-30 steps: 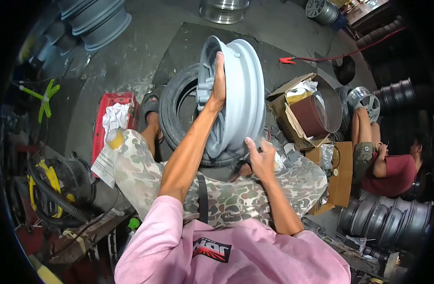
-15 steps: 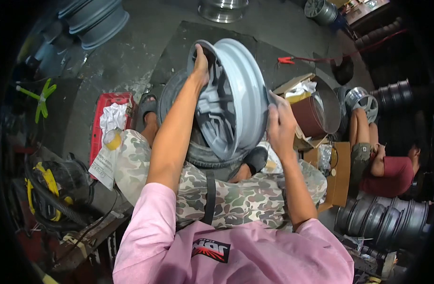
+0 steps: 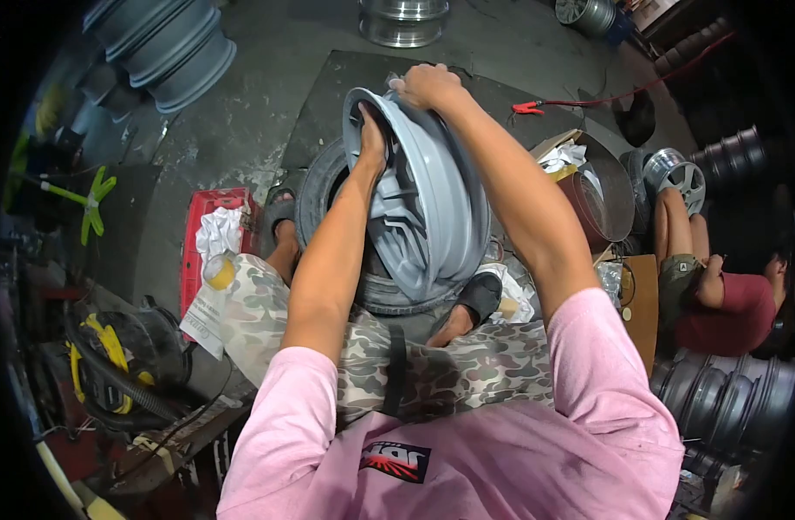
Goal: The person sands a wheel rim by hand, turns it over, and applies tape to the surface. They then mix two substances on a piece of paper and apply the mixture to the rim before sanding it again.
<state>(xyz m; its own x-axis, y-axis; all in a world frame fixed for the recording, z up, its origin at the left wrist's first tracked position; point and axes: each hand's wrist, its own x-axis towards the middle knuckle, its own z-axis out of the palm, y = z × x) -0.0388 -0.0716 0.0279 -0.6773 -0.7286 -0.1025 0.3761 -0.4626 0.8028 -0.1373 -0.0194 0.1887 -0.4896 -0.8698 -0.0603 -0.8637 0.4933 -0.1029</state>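
A grey alloy wheel rim stands tilted on a black tire lying between my feet. My left hand reaches into the spoked face and grips the rim near its upper left edge, its fingertips partly hidden. At the top of the rim, my right hand is closed and presses on the outer barrel. Whatever it holds is hidden under the fingers.
To the left are a red crate with white paper, a yellow tape roll and a black vacuum. On the right are a cardboard box, a brown abrasive roll and a seated person. More rims stand around.
My right hand has moved from the rim's right side up and left to its top. My left hand keeps its grip on the rim, which has turned slightly.
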